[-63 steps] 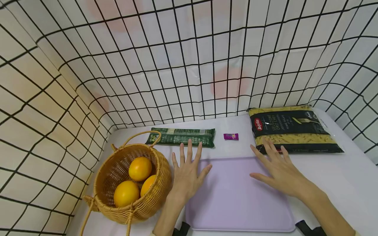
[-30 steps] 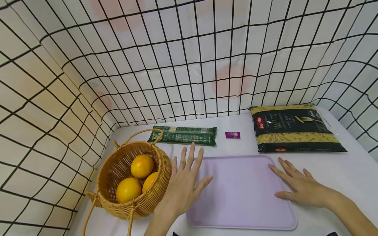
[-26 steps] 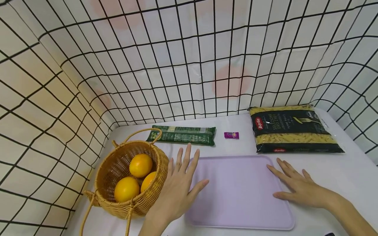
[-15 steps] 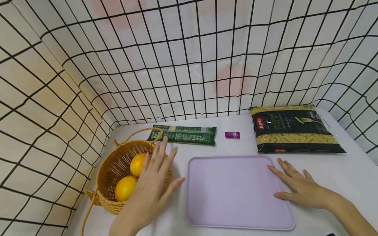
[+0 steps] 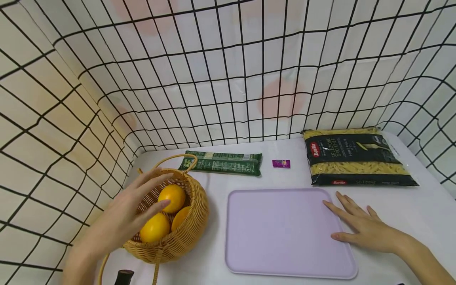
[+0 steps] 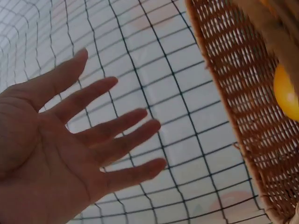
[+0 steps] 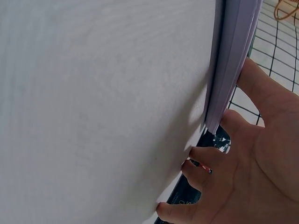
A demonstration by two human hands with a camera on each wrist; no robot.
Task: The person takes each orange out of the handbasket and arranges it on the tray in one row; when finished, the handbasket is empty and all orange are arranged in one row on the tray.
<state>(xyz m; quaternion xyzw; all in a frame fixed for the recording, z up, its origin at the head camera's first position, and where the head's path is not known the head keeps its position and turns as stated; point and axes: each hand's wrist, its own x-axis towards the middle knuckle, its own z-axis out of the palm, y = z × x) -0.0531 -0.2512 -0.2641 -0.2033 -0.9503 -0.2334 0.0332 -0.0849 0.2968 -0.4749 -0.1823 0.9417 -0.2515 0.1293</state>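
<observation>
Poised over the left side of a wicker basket with the left hand, fingers extended and a little parted, thumb held away from them, nothing in the grasp. Inside the basket, below and to the right of those fingers, three oranges in a cluster: in the head view, a far orange directly behind the thumb's tip, a near orange just under the thumb, and a third orange to the right of both, partly hidden by the rim. In the left wrist view, bare palm and all five digits spread, with the basket's woven wall beyond the fingertips and apart from them.

Resting at the right side of a purple tray with the right hand, fingers fanned wide and gripping nothing. At the tray's rim, the tips of index finger and thumb; outside it, to their right, the remaining fingers at the white table. Between the two hands, well to the right of the left thumb, the body of the tray.

Straight ahead of the right fingertips, near but apart, a bag of pasta. Farther ahead and to their left, a small purple packet. Well beyond the left fingers and to their right, a long green packet, partly behind the basket's handle.
</observation>
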